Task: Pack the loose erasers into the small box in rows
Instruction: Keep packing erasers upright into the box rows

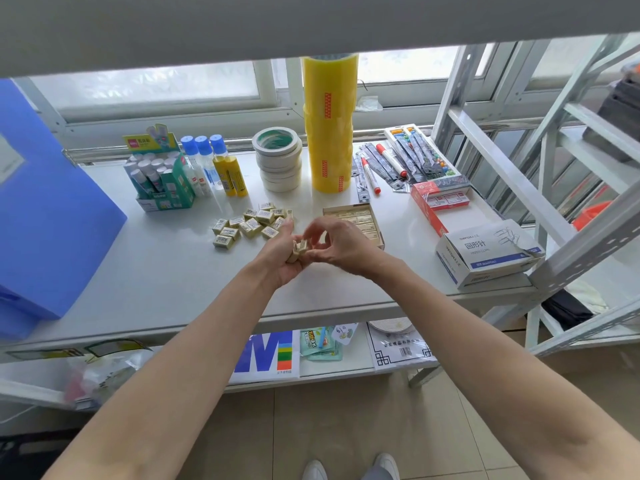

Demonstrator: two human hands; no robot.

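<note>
Upper left of frame: big blue bin [45,202] at the shelf edge. Right of it, a green box of glue sticks [161,180], then blue-capped glue bottles [204,161] & two yellow glue sticks [230,174]. Center top: stack of white tape rolls [278,157], w/ a tall stack of yellow tape [329,123] just beside it. Upper right: red markers [372,176] among packaged pens [408,157], a red box [441,200] near them, a white paper clip box [485,254] at mid right. Lower center, shelf below: blue-lettered paper pack [265,355], green packets [320,342].
</note>
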